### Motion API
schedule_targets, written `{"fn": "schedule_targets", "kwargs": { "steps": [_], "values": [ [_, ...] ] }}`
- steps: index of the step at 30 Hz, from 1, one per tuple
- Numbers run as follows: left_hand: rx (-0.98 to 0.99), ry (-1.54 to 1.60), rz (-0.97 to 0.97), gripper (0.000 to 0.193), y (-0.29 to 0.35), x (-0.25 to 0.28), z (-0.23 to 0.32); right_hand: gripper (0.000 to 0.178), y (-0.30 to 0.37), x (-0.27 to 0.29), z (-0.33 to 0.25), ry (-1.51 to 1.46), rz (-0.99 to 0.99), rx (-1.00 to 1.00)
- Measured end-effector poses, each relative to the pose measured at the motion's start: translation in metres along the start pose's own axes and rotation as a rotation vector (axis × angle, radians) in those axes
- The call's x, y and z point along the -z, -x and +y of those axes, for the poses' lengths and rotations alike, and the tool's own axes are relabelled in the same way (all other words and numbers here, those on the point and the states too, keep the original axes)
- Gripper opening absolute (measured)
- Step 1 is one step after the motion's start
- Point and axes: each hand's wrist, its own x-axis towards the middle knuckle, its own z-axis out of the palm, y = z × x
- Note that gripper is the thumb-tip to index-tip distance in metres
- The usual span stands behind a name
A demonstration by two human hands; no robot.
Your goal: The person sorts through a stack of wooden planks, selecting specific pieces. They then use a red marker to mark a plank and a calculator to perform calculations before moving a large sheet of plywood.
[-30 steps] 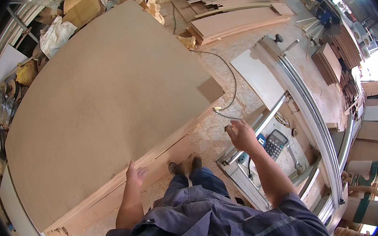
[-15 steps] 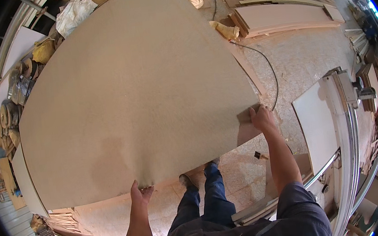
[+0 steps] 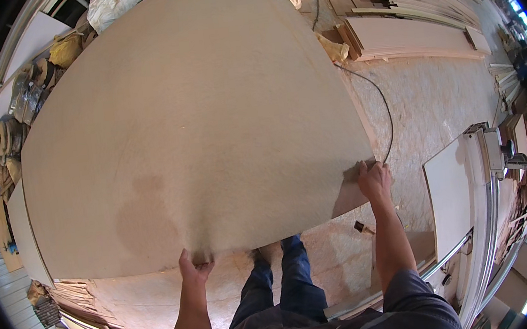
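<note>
A large tan wood panel [image 3: 194,120] spreads out before me and fills most of the view. My left hand [image 3: 195,268] grips its near edge, thumb on top and fingers curled underneath, where they are partly hidden. At the near right corner, my right hand [image 3: 376,181] is closed on the panel's edge, thumb over the top face. Both forearms reach up from the lower edge of the view. The panel's near edge covers part of my shoes.
A sliding saw table [image 3: 485,192] with metal rails and a white board [image 3: 449,190] stands on the right. Stacked boards [image 3: 413,33] lie at the far right. A black cable [image 3: 388,106] and a brush [image 3: 363,227] lie on the floor. Bags and rolls [image 3: 13,139] line the left.
The panel's right corner and my right hand sit slightly lower and further right in the view. The surroundings have shifted similarly. Both hands keep their hold.
</note>
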Motion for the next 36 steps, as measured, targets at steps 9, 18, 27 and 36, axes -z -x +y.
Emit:
{"fn": "schedule_targets", "kwargs": {
  "steps": [9, 18, 27, 36],
  "values": [
    [0.047, 0.198, -0.018, 0.084, -0.002, 0.005, 0.0, 0.053, -0.009, -0.006, 0.016, 0.031, 0.011, 0.045],
    [-0.009, 0.164, -0.07, 0.081, -0.016, 0.052, 0.001, 0.049, 0.02, -0.021, 0.036, 0.024, -0.025, 0.069],
    [-0.121, 0.014, -0.06, 0.075, -0.041, 0.085, 0.002, 0.049, 0.068, -0.032, 0.042, -0.017, -0.027, 0.056],
    [-0.217, 0.081, -0.148, 0.072, -0.054, 0.123, -0.002, 0.066, 0.079, -0.042, 0.066, -0.065, -0.182, -0.027]
  ]
}}
